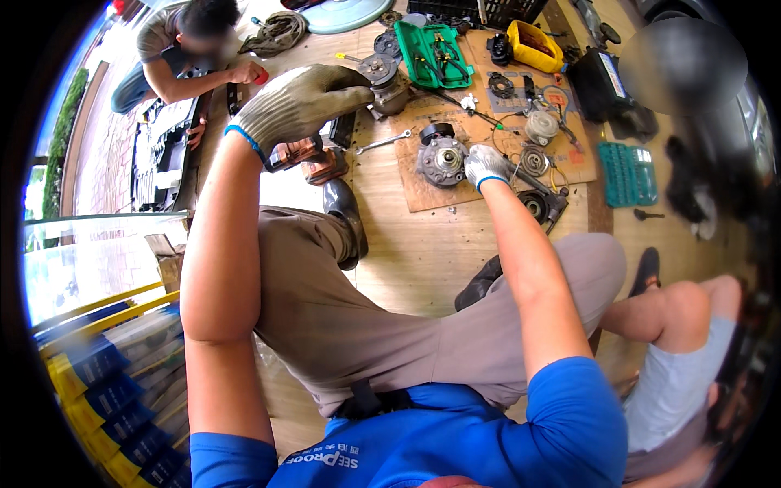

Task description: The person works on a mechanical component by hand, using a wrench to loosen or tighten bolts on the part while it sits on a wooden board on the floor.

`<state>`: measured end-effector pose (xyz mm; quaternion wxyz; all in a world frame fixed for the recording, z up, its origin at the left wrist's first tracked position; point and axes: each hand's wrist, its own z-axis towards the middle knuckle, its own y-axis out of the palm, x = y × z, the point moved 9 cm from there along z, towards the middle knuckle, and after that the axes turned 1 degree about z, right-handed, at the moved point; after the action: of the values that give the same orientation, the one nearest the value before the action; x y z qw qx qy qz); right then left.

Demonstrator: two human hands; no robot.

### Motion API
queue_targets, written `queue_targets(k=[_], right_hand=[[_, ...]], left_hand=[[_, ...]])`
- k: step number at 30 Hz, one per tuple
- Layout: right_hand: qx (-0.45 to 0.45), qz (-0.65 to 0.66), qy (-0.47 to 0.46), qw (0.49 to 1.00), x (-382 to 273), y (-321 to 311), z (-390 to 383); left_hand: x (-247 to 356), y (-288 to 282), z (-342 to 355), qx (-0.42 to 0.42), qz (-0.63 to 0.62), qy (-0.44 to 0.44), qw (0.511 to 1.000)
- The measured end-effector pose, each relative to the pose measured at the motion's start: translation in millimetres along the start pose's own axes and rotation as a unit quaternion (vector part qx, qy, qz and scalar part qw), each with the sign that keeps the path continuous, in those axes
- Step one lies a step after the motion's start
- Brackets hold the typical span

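My left hand (303,99), in a grey knit work glove, is raised at the upper left with its fingers stretched to the right. Its fingertips come near a round metal pulley unit (379,75), and nothing shows in its grasp. Lower right of it, my right hand (486,165), also gloved, is closed at the right side of a silver car compressor (444,161). That compressor rests on a cardboard sheet (419,199), its shaft end facing up. Part of my right fingers is hidden against the metal.
Cordless drills (324,165) and a wrench (382,142) lie below my left hand. Beyond are an open green tool case (435,55) and a yellow tray (535,47). Coils and pulleys (541,126) sit to the right. A co-worker (191,53) crouches at far left; another person sits at lower right.
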<state>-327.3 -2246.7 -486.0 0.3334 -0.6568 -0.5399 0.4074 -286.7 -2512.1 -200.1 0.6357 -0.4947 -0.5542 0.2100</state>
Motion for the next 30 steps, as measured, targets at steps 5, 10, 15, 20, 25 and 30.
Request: queue_targets(k=[5, 10, 15, 20, 25, 30], right_hand=[[0.017, 0.019, -0.002, 1.000, -2.0, -5.3, -2.5], [-0.005, -0.045, -0.041, 0.998, -8.1, -2.1, 0.9], [0.012, 0.013, -0.012, 1.000, -8.9, -9.8, -4.8], [-0.005, 0.017, 0.002, 1.000, 2.4, -1.4, -0.9], [0.010, 0.025, -0.028, 0.999, -6.0, 1.0, 3.6], [0.014, -0.033, -0.078, 0.996, 15.9, 18.8, 41.4]], left_hand=[[-2.5, -0.3, 0.7, -0.049, -0.021, -0.036, 0.998], [-5.8, 1.5, 1.6, -0.049, -0.008, -0.059, 0.997], [-7.9, -1.2, -1.1, 0.006, -0.014, 0.002, 1.000], [3.9, -3.5, -0.1, 0.006, -0.052, -0.008, 0.999], [-2.8, -2.2, -1.9, -0.035, -0.042, -0.069, 0.996], [4.6, -1.9, 8.9, -0.021, -0.032, -0.032, 0.999]])
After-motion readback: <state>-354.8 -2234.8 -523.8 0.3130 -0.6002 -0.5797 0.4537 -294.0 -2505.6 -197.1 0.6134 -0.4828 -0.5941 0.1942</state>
